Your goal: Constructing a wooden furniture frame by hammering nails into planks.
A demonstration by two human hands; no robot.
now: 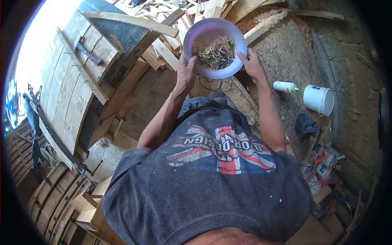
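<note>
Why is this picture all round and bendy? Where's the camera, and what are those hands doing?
A camera on the person's head looks down through a very wide lens, which bends straight edges. That's why you see their shirt. Their bare left hand and right hand hold a pale bowl with wood shavings inside. On the right, a bottle and a white bucket sit on a dusty surface.

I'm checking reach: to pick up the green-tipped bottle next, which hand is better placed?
Probably the right hand: the bottle lies close by on that side. The left hand is farther. Both hold the bowl, so the left would support it alone.
</note>
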